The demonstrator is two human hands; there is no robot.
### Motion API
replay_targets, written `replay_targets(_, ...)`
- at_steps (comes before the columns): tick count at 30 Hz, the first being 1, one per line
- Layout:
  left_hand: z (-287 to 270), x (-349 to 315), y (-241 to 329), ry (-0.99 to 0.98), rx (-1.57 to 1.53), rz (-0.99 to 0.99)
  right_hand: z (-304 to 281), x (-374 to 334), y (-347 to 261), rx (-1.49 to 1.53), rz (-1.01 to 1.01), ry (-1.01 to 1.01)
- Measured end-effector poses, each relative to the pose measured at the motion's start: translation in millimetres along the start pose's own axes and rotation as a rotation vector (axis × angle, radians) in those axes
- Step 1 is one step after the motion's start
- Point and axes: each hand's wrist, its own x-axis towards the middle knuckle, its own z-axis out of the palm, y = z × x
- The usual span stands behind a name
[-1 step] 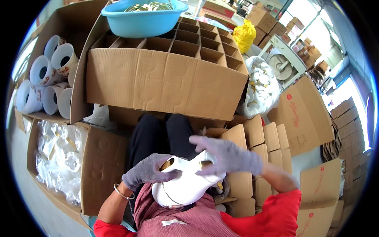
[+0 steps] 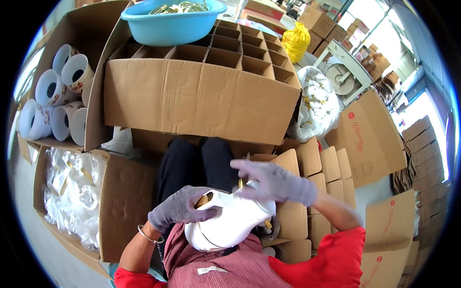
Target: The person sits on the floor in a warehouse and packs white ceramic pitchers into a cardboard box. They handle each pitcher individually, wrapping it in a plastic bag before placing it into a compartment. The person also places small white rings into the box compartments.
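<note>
In my lap lies a glossy white jug [image 2: 225, 225], tilted, with a thin dark line round its body and a gold-brown inside showing at its left opening. My left hand [image 2: 180, 207], in a grey glove, is closed round the jug's left side by that opening. My right hand [image 2: 281, 185], gloved too, lies over the neck at the jug's right, forefinger stretched out and thumb across the neck. A small gold-coloured piece [image 2: 241, 183] shows between forefinger and thumb; whether it is gripped is hard to tell. The fingers hide much of the neck.
Ahead stands a divided carton [image 2: 192, 101] with a light blue basin [image 2: 173, 26] on it. To the left are a carton of printed white cylinders [image 2: 50, 89] and a box of plastic-wrapped white parts [image 2: 74, 197]. Cardboard dividers [image 2: 290, 211] stand close beside my right arm.
My right thumb has shifted up the jug's neck, now covering its opening, and the gold-coloured piece has come into sight. My left hand keeps its hold.
</note>
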Motion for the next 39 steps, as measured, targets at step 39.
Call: replay_targets(39,89,-10,72,0.437,0.495,0.079,30,7,16,-0.215,-0.27,0.422)
